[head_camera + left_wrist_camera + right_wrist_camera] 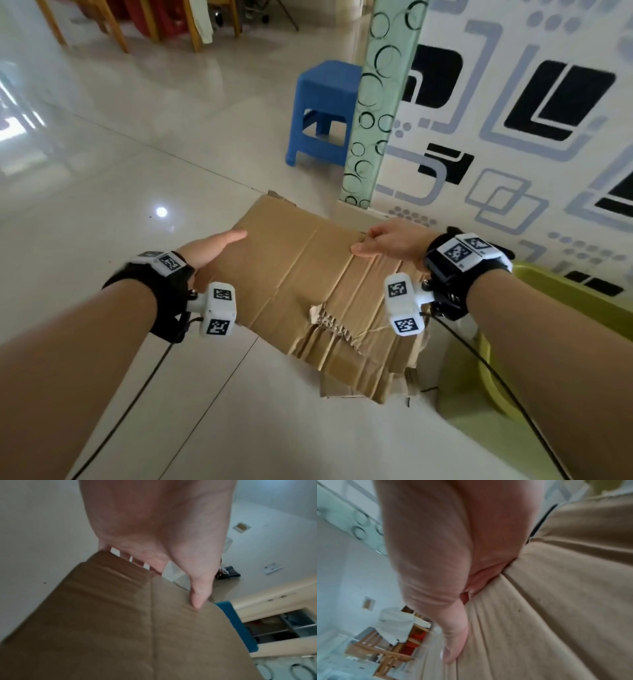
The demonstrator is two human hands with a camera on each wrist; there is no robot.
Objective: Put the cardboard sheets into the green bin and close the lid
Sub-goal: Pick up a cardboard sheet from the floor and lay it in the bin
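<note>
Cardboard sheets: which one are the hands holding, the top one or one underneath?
The top cardboard sheet, torn at its near edge: left hand and right hand grip its opposite sides. The lower cardboard sheets are untouched.

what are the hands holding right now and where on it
Both hold the cardboard sheet: left hand pinches its left edge, right hand its right edge.

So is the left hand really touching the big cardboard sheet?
Touching. In the left wrist view the thumb of the left hand presses on top of the cardboard sheet while fingers show beneath its edge. The head view agrees.
</note>
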